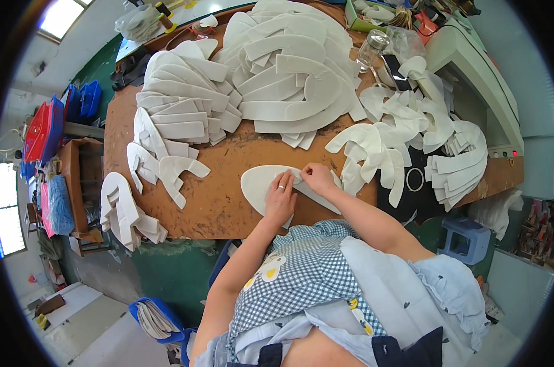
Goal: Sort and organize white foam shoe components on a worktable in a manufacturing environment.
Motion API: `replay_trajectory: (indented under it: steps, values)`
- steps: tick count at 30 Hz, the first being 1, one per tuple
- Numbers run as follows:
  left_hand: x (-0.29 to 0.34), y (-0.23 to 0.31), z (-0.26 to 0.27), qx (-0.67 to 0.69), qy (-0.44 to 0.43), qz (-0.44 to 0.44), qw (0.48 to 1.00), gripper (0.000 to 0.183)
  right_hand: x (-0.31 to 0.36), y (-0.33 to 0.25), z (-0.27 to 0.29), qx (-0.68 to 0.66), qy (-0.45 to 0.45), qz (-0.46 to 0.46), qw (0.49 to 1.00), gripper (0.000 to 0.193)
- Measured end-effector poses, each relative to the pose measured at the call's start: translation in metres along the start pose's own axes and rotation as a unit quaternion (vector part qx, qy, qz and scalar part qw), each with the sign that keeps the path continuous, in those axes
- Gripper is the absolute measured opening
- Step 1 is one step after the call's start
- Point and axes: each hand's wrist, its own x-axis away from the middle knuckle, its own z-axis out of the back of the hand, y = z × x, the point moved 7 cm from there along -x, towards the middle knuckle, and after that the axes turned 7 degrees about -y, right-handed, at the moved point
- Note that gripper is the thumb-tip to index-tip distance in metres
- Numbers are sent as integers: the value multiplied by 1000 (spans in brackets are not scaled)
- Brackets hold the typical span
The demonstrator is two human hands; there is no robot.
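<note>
The brown table (219, 214) is crowded along its far side, where a broad pile of white curved pieces (314, 113) stands with a smaller fanned pile (176, 101) just to its left. On the right, loose white strips (375, 147) overlap a black cloth (394, 199), with a neat stack of curved pieces (464, 165) beside it. A low stack (123, 211) overhangs the table's near left edge. The widest stretch of brown top lies between the small arch-shaped piece (182, 168) and the worker's arms; a narrower strip runs below the broad pile.

Close to the near edge, in front of the checked apron (301, 263), lies the white piece being handled (257, 183), its rounded end to the left. The left hand (280, 197), a ring on one finger, is laid across it, fingers stretched out and close together, pressing on top. The right hand (318, 179) is just beside those fingertips, its fingers curled in toward the thumb; I can't tell whether anything is pinched there.
</note>
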Motion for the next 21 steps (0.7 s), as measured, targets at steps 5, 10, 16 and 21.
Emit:
replay_trajectory:
  steps: [5,10,16,21]
  values:
    - [0,3,-1,-34,-37,7,999,63,-5,0,1,42,-33,-22,998,23]
    - [1,0,-5,-76,-67,-7,995,60,-13,3,0,31,-69,-49,996,18]
    - [2,-3,-9,-87,-81,-25,993,54,-20,0,1,36,-130,-84,987,19]
    - [1,-1,-7,-85,-75,-24,993,46,-19,-1,10,83,-190,-148,967,24]
